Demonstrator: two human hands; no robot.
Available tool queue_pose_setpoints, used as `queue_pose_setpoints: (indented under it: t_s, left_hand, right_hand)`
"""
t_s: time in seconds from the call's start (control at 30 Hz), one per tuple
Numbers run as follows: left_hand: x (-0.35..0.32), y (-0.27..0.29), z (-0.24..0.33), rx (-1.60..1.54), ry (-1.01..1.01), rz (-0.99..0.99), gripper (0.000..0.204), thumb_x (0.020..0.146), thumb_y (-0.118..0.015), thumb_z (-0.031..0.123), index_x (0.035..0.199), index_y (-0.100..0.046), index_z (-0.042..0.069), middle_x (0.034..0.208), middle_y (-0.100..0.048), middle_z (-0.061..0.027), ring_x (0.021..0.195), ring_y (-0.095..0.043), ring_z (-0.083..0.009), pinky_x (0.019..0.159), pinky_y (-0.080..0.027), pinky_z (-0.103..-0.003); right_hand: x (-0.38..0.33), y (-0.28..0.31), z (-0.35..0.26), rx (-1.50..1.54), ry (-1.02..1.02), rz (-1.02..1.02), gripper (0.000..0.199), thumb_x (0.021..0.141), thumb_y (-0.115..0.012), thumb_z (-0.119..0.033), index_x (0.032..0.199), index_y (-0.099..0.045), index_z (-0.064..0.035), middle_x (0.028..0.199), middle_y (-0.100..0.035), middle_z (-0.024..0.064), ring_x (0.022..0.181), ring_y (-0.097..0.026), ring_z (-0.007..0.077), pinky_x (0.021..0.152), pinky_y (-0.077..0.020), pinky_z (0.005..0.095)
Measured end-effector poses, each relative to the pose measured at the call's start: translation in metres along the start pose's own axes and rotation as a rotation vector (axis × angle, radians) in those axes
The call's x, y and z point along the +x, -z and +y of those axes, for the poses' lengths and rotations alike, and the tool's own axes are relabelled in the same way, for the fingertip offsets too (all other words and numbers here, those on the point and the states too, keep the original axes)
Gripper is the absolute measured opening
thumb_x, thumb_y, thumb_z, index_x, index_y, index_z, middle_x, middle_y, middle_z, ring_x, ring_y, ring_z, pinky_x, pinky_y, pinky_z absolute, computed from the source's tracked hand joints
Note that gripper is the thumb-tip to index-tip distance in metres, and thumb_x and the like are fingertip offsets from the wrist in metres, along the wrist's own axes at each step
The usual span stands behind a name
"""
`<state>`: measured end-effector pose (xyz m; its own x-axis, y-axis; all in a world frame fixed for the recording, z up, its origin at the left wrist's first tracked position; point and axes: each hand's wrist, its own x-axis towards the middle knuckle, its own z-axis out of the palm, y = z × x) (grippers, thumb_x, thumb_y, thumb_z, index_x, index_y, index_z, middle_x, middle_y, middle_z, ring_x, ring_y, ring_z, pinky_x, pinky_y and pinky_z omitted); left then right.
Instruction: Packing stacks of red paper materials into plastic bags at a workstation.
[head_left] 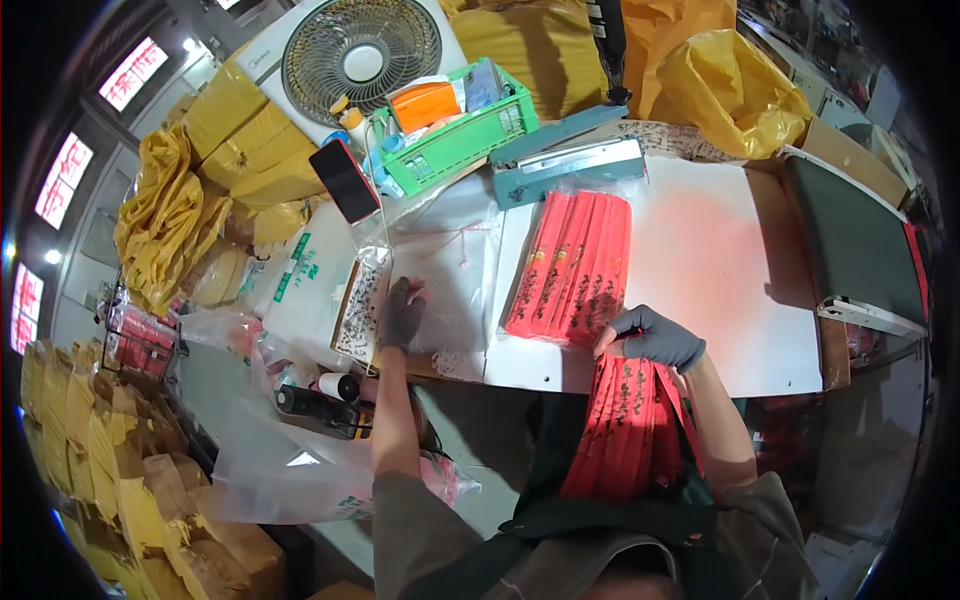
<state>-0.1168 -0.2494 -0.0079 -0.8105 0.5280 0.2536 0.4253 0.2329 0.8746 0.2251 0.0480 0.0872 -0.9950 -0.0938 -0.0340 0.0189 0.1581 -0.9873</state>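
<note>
Red paper strips [625, 425] hang nearest in my lap, long axis running up-frame, top ends clamped in my right hand [652, 338] just below the bagged red stack [572, 265]; my left hand [402, 315] rests flat on clear bags [440, 275], centre-left.

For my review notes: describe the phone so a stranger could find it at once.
Start at the green basket in front of the fan. Leaning just left of it is the phone, a dark slab with a red edge, unlike the yellow bags beside it.
</note>
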Motion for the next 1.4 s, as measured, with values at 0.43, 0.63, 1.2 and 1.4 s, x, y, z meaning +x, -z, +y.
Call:
queue_pose_setpoints:
  t_s: [0.43, 0.63, 1.2, 1.4]
  left_hand:
    - [-0.044, -0.04, 0.112, -0.977, 0.306, -0.198, 0.011, 0.092, -0.054, 0.013, 0.083, -0.055, 0.006, 0.071, -0.052, -0.004, 0.066, -0.053, -0.0125, 0.061, -0.044, -0.029]
    - [-0.11, -0.14, 0.173, -0.155, -0.365, -0.31, 0.006, 0.091, -0.056, 0.008, 0.088, -0.058, 0.004, 0.079, -0.054, -0.001, 0.071, -0.052, -0.0089, 0.063, -0.043, -0.025]
    - [-0.141, -0.199, 0.169, -0.101, -0.641, -0.215, 0.032, 0.073, -0.078, 0.027, 0.073, -0.049, 0.011, 0.064, -0.051, -0.0057, 0.057, -0.053, -0.0243, 0.052, -0.041, -0.037]
    - [-0.215, -0.17, 0.128, -0.024, -0.573, -0.457, 0.044, 0.062, -0.082, 0.031, 0.06, -0.042, 0.01, 0.061, -0.045, -0.0082, 0.057, -0.05, -0.0268, 0.049, -0.04, -0.038]
  right_hand:
    - [-0.003, 0.002, 0.011, 0.089, -0.028, 0.075, 0.026, 0.082, -0.066, -0.007, 0.108, -0.067, -0.003, 0.095, -0.069, 0.0078, 0.09, -0.061, 0.0137, 0.083, -0.0467, 0.0284]
    - [0.019, -0.014, 0.004, -0.064, -0.064, 0.048, 0.028, 0.081, -0.068, -0.012, 0.107, -0.066, -0.0045, 0.086, -0.064, 0.0033, 0.081, -0.055, 0.01, 0.075, -0.0457, 0.0275]
    - [-0.035, -0.023, 0.052, 0.375, 0.214, 0.606, 0.095, 0.083, -0.062, -0.054, 0.147, -0.014, -0.0024, 0.139, -0.042, 0.0146, 0.121, -0.044, 0.0199, 0.1, -0.0381, 0.0325]
    - [-0.12, -0.095, 0.061, 0.334, 0.129, 0.348, 0.099, 0.082, -0.064, -0.052, 0.146, -0.011, 0.0018, 0.149, -0.024, 0.0132, 0.138, -0.022, 0.0213, 0.112, -0.02, 0.0354]
